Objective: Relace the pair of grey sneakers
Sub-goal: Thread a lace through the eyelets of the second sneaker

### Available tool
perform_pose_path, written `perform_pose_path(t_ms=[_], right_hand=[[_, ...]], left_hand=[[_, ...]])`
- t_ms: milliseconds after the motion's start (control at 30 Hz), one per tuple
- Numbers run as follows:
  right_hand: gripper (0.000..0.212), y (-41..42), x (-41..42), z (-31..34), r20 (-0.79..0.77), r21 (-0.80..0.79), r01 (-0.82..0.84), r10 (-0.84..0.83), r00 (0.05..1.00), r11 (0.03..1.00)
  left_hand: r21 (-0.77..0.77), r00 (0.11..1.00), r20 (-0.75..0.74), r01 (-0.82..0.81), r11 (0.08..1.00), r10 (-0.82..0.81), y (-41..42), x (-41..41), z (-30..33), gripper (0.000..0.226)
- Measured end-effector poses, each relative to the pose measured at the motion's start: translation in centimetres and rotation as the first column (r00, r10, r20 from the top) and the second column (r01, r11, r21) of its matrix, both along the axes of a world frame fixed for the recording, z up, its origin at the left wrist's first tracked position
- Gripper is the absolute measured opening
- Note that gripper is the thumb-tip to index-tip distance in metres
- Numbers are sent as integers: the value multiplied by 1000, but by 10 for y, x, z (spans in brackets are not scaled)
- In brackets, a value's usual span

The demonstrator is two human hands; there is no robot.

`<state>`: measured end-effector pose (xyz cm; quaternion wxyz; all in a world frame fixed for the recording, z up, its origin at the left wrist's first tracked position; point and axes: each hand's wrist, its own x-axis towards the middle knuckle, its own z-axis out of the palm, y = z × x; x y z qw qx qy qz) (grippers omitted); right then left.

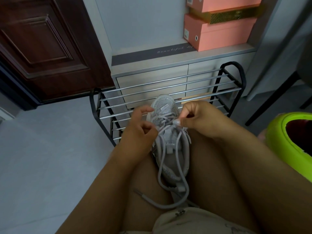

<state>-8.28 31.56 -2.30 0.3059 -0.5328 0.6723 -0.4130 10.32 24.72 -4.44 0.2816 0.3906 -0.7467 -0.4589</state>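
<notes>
One grey sneaker (168,137) lies between my two thighs, toe pointing away from me toward the shoe rack (168,92); I can see only this one of the pair. My left hand (140,130) sits at the shoe's left side with fingers curled, pinching the grey lace (162,159) where it leaves the eyelets. My right hand (195,115) is at the right side near the toe end of the lacing, thumb and forefinger pressed together on a strand of the same lace. Two long loose ends trail back over the tongue and heel toward my lap, one ending in a tip on my left thigh.

The rack stands on the floor just beyond my knees, black-framed with metal rails in two tiers. Behind it is a grey cabinet (152,81), and on its top I count two pink boxes (219,32) stacked. A brown door (42,48) is at the left, and one bright green object (290,144) is at my right.
</notes>
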Motion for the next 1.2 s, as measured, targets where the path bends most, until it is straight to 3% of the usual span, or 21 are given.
perform_pose_path(t_ms=[67, 133, 200, 333, 467, 500, 567, 633, 700, 767, 867, 933, 1033, 1100, 1200], right_hand=[[14, 0, 1, -2, 212, -23, -17, 21, 977, 1000], [15, -1, 4, -3, 260, -10, -29, 31, 965, 1000], [16, -3, 7, -3, 151, 30, -16, 11, 989, 999], [11, -1, 10, -1, -296, 52, -13, 28, 955, 999], [17, -1, 9, 2, -426, 70, 39, -5, 905, 997], [20, 0, 7, 3, -333, 70, 24, 0, 943, 997], [18, 5, 0, 7, 118, 10, -46, 45, 992, 999], [9, 9, -10, 9, 555, -59, -53, 76, 828, 997], [7, 10, -15, 7, 644, -48, -32, 55, 763, 998], [18, 8, -13, 4, 525, -27, -49, 56, 849, 998], [14, 6, -2, 3, 120, -12, -100, 100, 988, 995], [12, 4, 5, 0, -144, -4, -118, 116, 983, 993], [10, 0, 14, -3, -445, -45, -116, 84, 892, 992], [7, -2, 11, -3, -465, -80, -119, 69, 883, 990], [13, 1, -2, -1, -214, -110, -107, 82, 973, 988]], left_hand=[[-152, 996, 86, 42, 987, -30, 2, -1, -2, 28], [-267, 983, 178, 85, 960, -38, 3, -3, -3, 14], [-291, 973, 224, 114, 950, -48, 5, -4, -3, 17], [-357, 956, 292, 140, 924, -33, 9, -7, -2, 23], [-401, 963, 257, 26, 916, 86, 7, -7, -6, 9], [-398, 961, 254, -1, 917, 112, 6, -6, -7, 7], [-365, 962, 228, -61, 929, 153, 4, -2, -9, 7], [-327, 966, 194, -103, 939, 174, 2, 1, -11, 9], [-311, 968, 185, -105, 944, 169, 2, 2, -13, 10], [-308, 973, 180, -84, 948, 145, 1, 2, -13, 11], [-316, 978, 173, -55, 947, 115, 1, 2, -13, 13], [-338, 980, 172, -41, 940, 104, 2, 2, -13, 16], [-366, 982, 168, -23, 930, 91, 2, 2, -12, 22], [-379, 981, 173, -11, 925, 82, 2, 3, -12, 22], [-350, 983, 165, -14, 937, 76, 1, 4, -13, 22]])
